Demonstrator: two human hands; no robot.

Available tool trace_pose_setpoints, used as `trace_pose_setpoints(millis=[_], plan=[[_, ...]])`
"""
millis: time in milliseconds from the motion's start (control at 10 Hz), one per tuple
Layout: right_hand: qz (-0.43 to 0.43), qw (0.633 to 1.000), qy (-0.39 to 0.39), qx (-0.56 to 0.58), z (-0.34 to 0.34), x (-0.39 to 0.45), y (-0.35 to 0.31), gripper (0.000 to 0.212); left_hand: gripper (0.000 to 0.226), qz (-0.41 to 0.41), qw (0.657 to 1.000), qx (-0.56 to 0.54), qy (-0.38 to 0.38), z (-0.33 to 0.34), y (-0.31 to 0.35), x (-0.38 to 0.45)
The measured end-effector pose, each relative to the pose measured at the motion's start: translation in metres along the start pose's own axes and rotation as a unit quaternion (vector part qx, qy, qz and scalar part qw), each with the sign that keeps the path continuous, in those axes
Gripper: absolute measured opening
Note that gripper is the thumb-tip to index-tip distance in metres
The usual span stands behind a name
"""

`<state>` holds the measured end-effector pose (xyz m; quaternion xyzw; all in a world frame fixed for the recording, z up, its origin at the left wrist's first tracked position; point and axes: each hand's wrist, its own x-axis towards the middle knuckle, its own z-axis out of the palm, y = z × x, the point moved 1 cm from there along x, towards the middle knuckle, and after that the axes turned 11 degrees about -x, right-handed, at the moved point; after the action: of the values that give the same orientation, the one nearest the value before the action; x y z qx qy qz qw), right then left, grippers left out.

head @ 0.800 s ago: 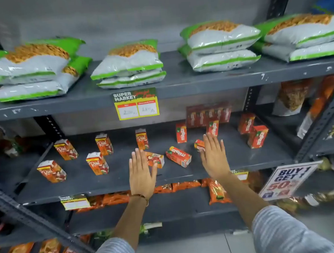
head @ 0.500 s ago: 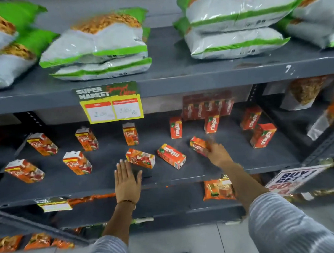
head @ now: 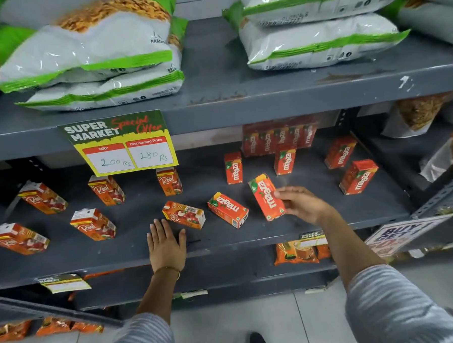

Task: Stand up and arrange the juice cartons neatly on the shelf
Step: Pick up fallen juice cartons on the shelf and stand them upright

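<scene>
- right hand [head: 304,205] pinching tilted Maaza carton [head: 266,196] (lifted off the shelf [head: 315,227])
- left hand [head: 166,244] flat, fingers spread, gripping nothing, just beside fallen Real carton [head: 183,214]

orange cartons [head: 266,197] (red-lettered), grey shelf [head: 314,219]

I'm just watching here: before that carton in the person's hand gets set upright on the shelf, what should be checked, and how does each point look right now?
1. Grip: the right hand pinches the tilted red-orange Maaza juice carton by its side. Ok.
2. Carton upright: it leans, its top toward the back-left. Not ok.
3. Landing spot: the bare dark grey metal shelf under the carton looks free. Ok.
4. Neighbours: the fallen Maaza carton lies close on the left and might be bumped. Not ok.
5. Left hand: flat on the shelf edge, holding nothing, beside the fallen Real juice carton. Ok.
6. Carton undamaged: cannot tell.
</scene>
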<state>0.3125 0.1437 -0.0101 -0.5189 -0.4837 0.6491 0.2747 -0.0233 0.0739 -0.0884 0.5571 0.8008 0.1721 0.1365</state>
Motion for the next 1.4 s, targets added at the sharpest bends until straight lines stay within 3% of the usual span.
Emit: trace_pose_setpoints(millis=[200, 400, 500, 600, 700, 900, 1000, 1200, 1300, 1400], plan=[[-0.125, 0.985, -0.106, 0.049, 0.02, -0.031, -0.051, 0.068, 0.067, 0.002, 1.0, -0.002, -0.005, -0.003, 0.0, -0.002], [-0.186, 0.971, -0.147, 0.031, 0.032, -0.059, -0.084, 0.076, 0.067, 0.007, 1.0, -0.014, -0.003, -0.002, 0.0, -0.002], [-0.185, 0.974, -0.131, 0.02, 0.03, -0.063, -0.081, 0.064, 0.067, 0.008, 1.0, -0.016, -0.001, -0.002, -0.001, -0.002], [-0.174, 0.981, -0.079, 0.032, 0.019, -0.059, -0.065, 0.036, 0.067, 0.008, 1.0, -0.012, 0.0, -0.002, 0.0, -0.002], [-0.161, 0.987, 0.009, 0.007, 0.002, -0.05, -0.039, 0.024, 0.067, 0.007, 1.0, -0.006, 0.001, -0.002, 0.001, -0.002], [-0.105, 0.967, 0.227, -0.05, -0.028, -0.027, 0.001, 0.042, 0.067, 0.006, 1.0, 0.004, 0.003, -0.001, 0.001, -0.002], [-0.091, 0.955, 0.278, -0.048, -0.036, -0.02, 0.009, 0.045, 0.067, 0.007, 1.0, 0.005, 0.006, -0.001, 0.001, -0.002], [-0.061, 0.946, 0.311, -0.063, -0.038, -0.012, 0.022, 0.048, 0.067, 0.007, 1.0, 0.008, 0.001, -0.002, 0.001, -0.002], [-0.003, 0.925, 0.38, -0.033, -0.024, -0.009, 0.028, 0.054, 0.067, 0.009, 1.0, 0.007, 0.003, -0.003, 0.002, -0.002], [0.05, 0.868, 0.491, -0.046, 0.003, -0.012, 0.036, 0.04, 0.067, 0.007, 1.0, 0.006, -0.001, -0.003, 0.004, -0.003]])
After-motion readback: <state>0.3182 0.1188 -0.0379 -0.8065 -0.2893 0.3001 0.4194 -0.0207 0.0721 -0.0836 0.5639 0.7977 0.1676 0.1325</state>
